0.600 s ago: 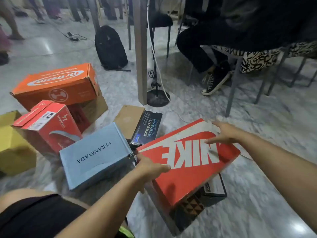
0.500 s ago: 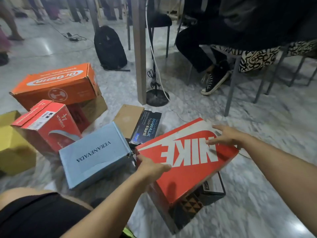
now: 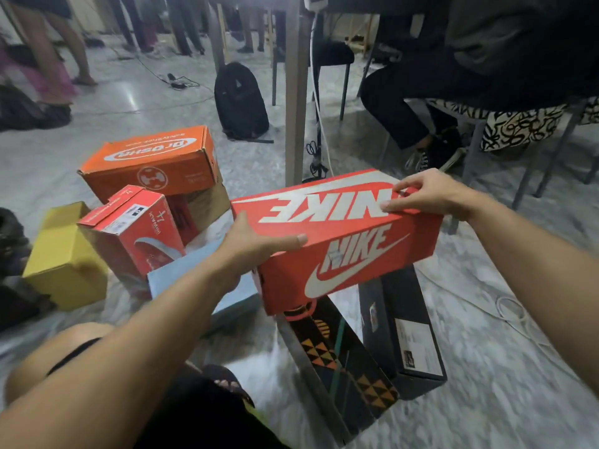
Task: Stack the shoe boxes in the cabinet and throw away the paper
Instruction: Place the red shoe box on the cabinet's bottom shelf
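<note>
The red Nike box (image 3: 337, 241) was held clear of the floor (image 3: 486, 400), gripped at both ends, presumably so that its length could be controlled while it was carried toward a cabinet that was not in view. The left hand (image 3: 256, 246) was wrapped round the near-left end, thumb laid flat along the lid's edge and the other fingers hidden behind the end of the box; the right hand (image 3: 431, 197) was curled over the far-right corner of the lid, fingertips pinching its rim. The box was tilted slightly, its lid closed, a posture judged to suit a lift rather than an opening. Directly beneath the Nike box two dark boxes were left lying side by side on the floor: one patterned with orange triangles (image 3: 343, 358) and one black with a white label (image 3: 411, 332). Just left of the Nike box a pale blue box (image 3: 181, 280) was partly hidden by the left forearm. Farther left a red box (image 3: 136, 231), an orange box (image 3: 155, 163) and a yellow box (image 3: 61, 260) were gathered close together, the yellow one with a flap open. Seven boxes were counted in all, six yet to be lifted. No loose paper could be made out. Behind the Nike box a table leg (image 3: 296, 92) and a black backpack (image 3: 241, 98) were seen.
</note>
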`<action>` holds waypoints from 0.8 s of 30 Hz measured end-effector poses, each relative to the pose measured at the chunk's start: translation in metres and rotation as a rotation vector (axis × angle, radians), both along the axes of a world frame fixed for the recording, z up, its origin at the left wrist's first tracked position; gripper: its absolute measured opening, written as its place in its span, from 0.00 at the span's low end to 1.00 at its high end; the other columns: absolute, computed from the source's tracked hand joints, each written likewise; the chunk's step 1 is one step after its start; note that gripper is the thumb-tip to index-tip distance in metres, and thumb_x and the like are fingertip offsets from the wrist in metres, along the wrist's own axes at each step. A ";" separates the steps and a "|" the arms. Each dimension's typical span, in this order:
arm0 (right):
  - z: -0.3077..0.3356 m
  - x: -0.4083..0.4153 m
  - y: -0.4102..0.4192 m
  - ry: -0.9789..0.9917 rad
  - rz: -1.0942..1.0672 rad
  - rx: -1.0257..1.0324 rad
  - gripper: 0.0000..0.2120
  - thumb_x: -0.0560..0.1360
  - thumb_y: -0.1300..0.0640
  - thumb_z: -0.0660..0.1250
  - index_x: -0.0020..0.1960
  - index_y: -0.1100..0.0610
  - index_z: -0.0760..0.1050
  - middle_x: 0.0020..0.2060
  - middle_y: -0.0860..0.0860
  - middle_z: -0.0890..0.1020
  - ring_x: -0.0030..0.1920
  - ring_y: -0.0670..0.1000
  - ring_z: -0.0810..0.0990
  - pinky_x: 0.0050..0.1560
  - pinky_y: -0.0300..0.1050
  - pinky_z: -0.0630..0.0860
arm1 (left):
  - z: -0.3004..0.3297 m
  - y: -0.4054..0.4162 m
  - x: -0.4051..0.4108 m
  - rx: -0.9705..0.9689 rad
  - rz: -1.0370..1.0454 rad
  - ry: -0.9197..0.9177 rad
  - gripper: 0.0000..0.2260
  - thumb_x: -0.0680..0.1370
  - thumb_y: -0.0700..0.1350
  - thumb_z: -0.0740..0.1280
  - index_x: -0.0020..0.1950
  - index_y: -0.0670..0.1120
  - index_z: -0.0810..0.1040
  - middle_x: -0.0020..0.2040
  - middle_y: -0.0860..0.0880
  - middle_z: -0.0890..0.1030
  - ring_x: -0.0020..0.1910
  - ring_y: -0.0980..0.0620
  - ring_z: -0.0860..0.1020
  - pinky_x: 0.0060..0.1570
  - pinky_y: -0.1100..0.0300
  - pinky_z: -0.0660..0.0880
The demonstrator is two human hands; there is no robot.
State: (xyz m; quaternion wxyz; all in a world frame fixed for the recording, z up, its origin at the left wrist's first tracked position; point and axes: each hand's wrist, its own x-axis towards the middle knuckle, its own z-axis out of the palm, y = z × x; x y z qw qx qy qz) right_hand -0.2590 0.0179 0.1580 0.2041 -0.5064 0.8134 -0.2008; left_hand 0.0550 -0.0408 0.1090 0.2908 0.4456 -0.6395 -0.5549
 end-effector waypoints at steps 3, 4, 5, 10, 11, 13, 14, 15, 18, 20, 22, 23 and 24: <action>0.026 0.025 -0.010 -0.077 0.109 -0.018 0.35 0.62 0.38 0.76 0.64 0.52 0.77 0.55 0.48 0.77 0.54 0.52 0.79 0.57 0.48 0.75 | 0.023 -0.011 0.026 -0.004 -0.008 -0.048 0.28 0.59 0.49 0.82 0.55 0.52 0.74 0.49 0.55 0.82 0.47 0.59 0.81 0.42 0.66 0.78; 0.030 0.032 -0.015 -0.086 0.153 -0.006 0.36 0.62 0.40 0.77 0.66 0.52 0.75 0.56 0.48 0.76 0.55 0.52 0.78 0.56 0.47 0.74 | 0.027 -0.015 0.037 -0.002 0.002 -0.081 0.34 0.56 0.51 0.83 0.58 0.51 0.74 0.52 0.53 0.81 0.51 0.55 0.81 0.46 0.61 0.79; 0.033 0.039 -0.021 -0.076 0.192 -0.003 0.39 0.60 0.41 0.78 0.68 0.52 0.73 0.58 0.48 0.75 0.56 0.52 0.77 0.57 0.46 0.74 | 0.033 -0.017 0.048 -0.003 0.022 -0.116 0.37 0.55 0.52 0.83 0.60 0.50 0.72 0.53 0.52 0.81 0.52 0.53 0.80 0.48 0.59 0.79; 0.047 0.082 -0.064 -0.055 0.319 -0.100 0.43 0.56 0.50 0.84 0.69 0.51 0.74 0.61 0.50 0.75 0.57 0.52 0.76 0.54 0.41 0.72 | 0.056 -0.028 0.102 -0.082 0.196 -0.173 0.34 0.62 0.41 0.81 0.60 0.51 0.66 0.47 0.56 0.75 0.46 0.58 0.76 0.39 0.67 0.72; 0.049 0.093 -0.074 -0.060 0.352 -0.115 0.43 0.56 0.51 0.84 0.68 0.50 0.74 0.61 0.51 0.75 0.57 0.52 0.77 0.53 0.41 0.72 | 0.060 -0.028 0.116 -0.110 0.249 -0.185 0.36 0.61 0.42 0.82 0.63 0.50 0.67 0.50 0.54 0.76 0.47 0.56 0.76 0.40 0.67 0.72; 0.052 0.109 -0.087 -0.070 0.401 -0.131 0.45 0.52 0.49 0.85 0.67 0.50 0.75 0.61 0.52 0.76 0.56 0.53 0.78 0.54 0.43 0.75 | 0.066 -0.032 0.138 -0.146 0.316 -0.206 0.46 0.57 0.45 0.84 0.72 0.46 0.66 0.60 0.49 0.75 0.55 0.51 0.76 0.47 0.64 0.73; 0.054 0.112 -0.091 -0.079 0.403 -0.144 0.47 0.50 0.47 0.84 0.67 0.49 0.75 0.61 0.52 0.77 0.56 0.53 0.79 0.55 0.44 0.76 | 0.069 -0.033 0.143 -0.148 0.322 -0.228 0.50 0.56 0.46 0.84 0.74 0.45 0.65 0.63 0.48 0.74 0.57 0.50 0.75 0.50 0.62 0.73; 0.056 0.119 -0.096 -0.087 0.424 -0.152 0.49 0.47 0.44 0.83 0.67 0.48 0.75 0.61 0.52 0.77 0.55 0.54 0.80 0.55 0.46 0.77 | 0.073 -0.032 0.153 -0.153 0.341 -0.242 0.51 0.56 0.46 0.84 0.75 0.45 0.64 0.64 0.48 0.74 0.58 0.50 0.75 0.52 0.60 0.74; 0.064 0.155 -0.115 -0.074 0.521 -0.190 0.44 0.53 0.49 0.83 0.67 0.49 0.75 0.60 0.52 0.77 0.55 0.55 0.79 0.52 0.46 0.77 | 0.085 -0.025 0.189 -0.177 0.446 -0.251 0.50 0.57 0.46 0.84 0.75 0.44 0.64 0.61 0.48 0.74 0.56 0.50 0.76 0.50 0.61 0.73; 0.071 0.181 -0.126 -0.033 0.594 -0.227 0.40 0.58 0.53 0.83 0.68 0.50 0.74 0.60 0.52 0.78 0.55 0.55 0.79 0.53 0.46 0.77 | 0.091 -0.021 0.213 -0.196 0.515 -0.249 0.50 0.57 0.45 0.84 0.75 0.44 0.64 0.59 0.49 0.74 0.55 0.51 0.76 0.49 0.61 0.72; 0.076 0.205 -0.135 -0.010 0.657 -0.258 0.39 0.59 0.54 0.83 0.68 0.51 0.74 0.57 0.51 0.79 0.53 0.55 0.79 0.54 0.47 0.76 | 0.099 -0.012 0.236 -0.201 0.580 -0.268 0.52 0.55 0.47 0.84 0.75 0.44 0.64 0.60 0.48 0.75 0.56 0.50 0.76 0.52 0.59 0.74; 0.078 0.217 -0.139 -0.004 0.680 -0.262 0.38 0.59 0.55 0.83 0.67 0.52 0.75 0.55 0.51 0.79 0.51 0.55 0.79 0.53 0.45 0.76 | 0.103 -0.007 0.248 -0.203 0.607 -0.282 0.53 0.55 0.47 0.84 0.75 0.43 0.64 0.61 0.48 0.74 0.57 0.50 0.76 0.54 0.58 0.75; 0.081 0.231 -0.143 0.004 0.704 -0.270 0.38 0.59 0.55 0.83 0.67 0.52 0.75 0.55 0.51 0.79 0.50 0.55 0.79 0.51 0.45 0.76 | 0.106 -0.001 0.260 -0.201 0.637 -0.289 0.53 0.55 0.47 0.84 0.76 0.42 0.63 0.62 0.47 0.74 0.57 0.50 0.76 0.55 0.58 0.75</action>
